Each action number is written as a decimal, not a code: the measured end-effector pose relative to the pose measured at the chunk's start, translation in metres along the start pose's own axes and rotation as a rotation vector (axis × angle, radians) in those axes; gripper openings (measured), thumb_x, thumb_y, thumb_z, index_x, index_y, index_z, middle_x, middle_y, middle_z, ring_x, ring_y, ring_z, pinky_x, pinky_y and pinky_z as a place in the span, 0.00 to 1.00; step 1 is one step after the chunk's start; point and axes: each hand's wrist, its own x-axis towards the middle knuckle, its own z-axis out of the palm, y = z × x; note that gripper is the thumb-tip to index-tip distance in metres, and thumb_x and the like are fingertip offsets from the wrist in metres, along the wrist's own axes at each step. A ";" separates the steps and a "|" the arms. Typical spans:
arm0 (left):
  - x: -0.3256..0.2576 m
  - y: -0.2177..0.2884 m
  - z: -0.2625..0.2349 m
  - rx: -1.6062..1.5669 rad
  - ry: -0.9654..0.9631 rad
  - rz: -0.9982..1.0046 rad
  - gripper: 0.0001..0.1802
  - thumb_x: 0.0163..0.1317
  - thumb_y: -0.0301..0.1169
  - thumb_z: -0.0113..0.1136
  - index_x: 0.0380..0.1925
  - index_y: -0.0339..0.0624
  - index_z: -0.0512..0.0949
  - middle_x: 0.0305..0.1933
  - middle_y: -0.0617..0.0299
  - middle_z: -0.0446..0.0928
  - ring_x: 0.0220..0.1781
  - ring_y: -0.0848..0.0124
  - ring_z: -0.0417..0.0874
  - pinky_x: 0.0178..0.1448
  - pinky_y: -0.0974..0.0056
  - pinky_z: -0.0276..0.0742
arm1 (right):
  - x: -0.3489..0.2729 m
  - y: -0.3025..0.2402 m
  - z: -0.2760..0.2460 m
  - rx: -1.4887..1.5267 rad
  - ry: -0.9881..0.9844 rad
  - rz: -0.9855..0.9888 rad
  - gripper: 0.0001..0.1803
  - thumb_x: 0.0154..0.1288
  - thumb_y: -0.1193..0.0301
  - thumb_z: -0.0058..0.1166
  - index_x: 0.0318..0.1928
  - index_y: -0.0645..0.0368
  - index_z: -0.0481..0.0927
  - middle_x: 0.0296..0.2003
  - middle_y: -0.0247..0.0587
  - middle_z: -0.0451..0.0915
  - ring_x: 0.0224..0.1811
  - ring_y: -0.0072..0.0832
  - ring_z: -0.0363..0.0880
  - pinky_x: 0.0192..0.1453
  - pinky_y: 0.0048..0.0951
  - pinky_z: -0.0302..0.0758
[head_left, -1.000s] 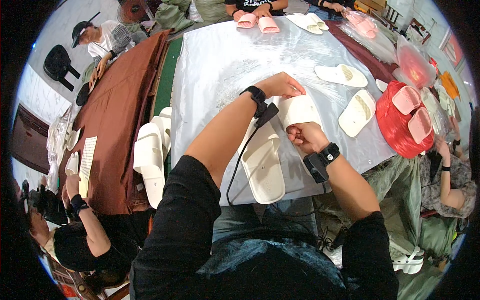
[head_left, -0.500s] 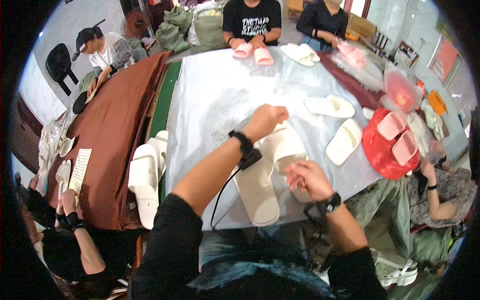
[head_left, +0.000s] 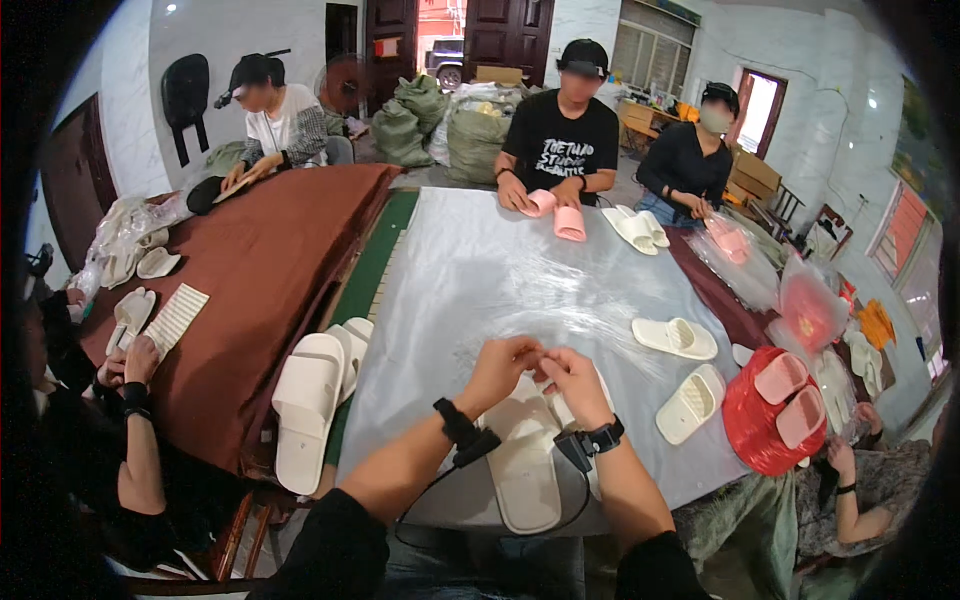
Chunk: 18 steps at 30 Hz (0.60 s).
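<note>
My left hand and my right hand meet above the table, fingertips pinched closely together. Whatever they hold, if anything, is too small to make out. Under them lies a cream-white slide slipper, its heel toward me and its strap partly covered by my hands. The second slipper of the pair shows only in part behind my right hand and wrist. Dark bands with small devices and a black cable sit on both wrists.
A plastic-covered table spreads ahead. Several white slippers lie left, others right, near a red bundle carrying pink slippers. A brown-covered table stands left. Co-workers surround both tables; one across handles pink slippers.
My view has tilted up. My right hand has moved inward and away from me to join my left; before, they were apart, with the right above the second slipper.
</note>
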 end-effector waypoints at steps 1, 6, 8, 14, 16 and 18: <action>-0.007 -0.005 -0.006 -0.098 0.021 -0.062 0.08 0.64 0.27 0.58 0.33 0.31 0.79 0.27 0.60 0.80 0.32 0.75 0.79 0.40 0.68 0.76 | 0.003 0.004 0.004 0.005 -0.011 -0.005 0.09 0.68 0.71 0.51 0.40 0.64 0.79 0.30 0.34 0.81 0.31 0.20 0.77 0.33 0.22 0.73; -0.023 -0.031 -0.016 -0.371 0.046 -0.184 0.08 0.65 0.27 0.57 0.41 0.34 0.77 0.30 0.62 0.81 0.34 0.75 0.82 0.37 0.68 0.75 | 0.007 0.017 0.016 -0.421 0.117 -0.194 0.09 0.65 0.70 0.55 0.35 0.64 0.79 0.20 0.41 0.76 0.21 0.26 0.72 0.28 0.29 0.68; -0.029 -0.031 -0.018 -0.511 0.104 -0.310 0.07 0.65 0.26 0.58 0.41 0.37 0.76 0.30 0.62 0.81 0.34 0.75 0.82 0.36 0.70 0.73 | 0.004 0.017 0.022 -0.519 0.133 -0.239 0.09 0.65 0.69 0.55 0.34 0.63 0.79 0.20 0.43 0.76 0.21 0.30 0.73 0.28 0.31 0.68; -0.037 -0.046 -0.019 -0.680 0.120 -0.442 0.04 0.64 0.26 0.59 0.37 0.40 0.74 0.30 0.63 0.81 0.33 0.75 0.82 0.35 0.71 0.72 | -0.001 0.013 0.032 -0.748 0.151 -0.252 0.06 0.60 0.70 0.57 0.31 0.60 0.78 0.24 0.46 0.78 0.26 0.43 0.78 0.30 0.38 0.72; -0.039 -0.052 -0.018 -0.657 0.139 -0.431 0.04 0.64 0.27 0.60 0.36 0.39 0.75 0.30 0.64 0.81 0.33 0.76 0.82 0.34 0.72 0.72 | -0.002 0.016 0.033 -0.754 0.147 -0.251 0.06 0.60 0.70 0.57 0.31 0.59 0.78 0.25 0.45 0.79 0.27 0.43 0.78 0.31 0.38 0.72; -0.041 -0.055 -0.016 -0.635 0.149 -0.421 0.04 0.63 0.27 0.61 0.35 0.39 0.76 0.30 0.64 0.81 0.32 0.77 0.81 0.34 0.72 0.71 | -0.004 0.015 0.033 -0.760 0.151 -0.246 0.06 0.60 0.70 0.57 0.31 0.59 0.78 0.25 0.44 0.79 0.28 0.43 0.78 0.32 0.39 0.72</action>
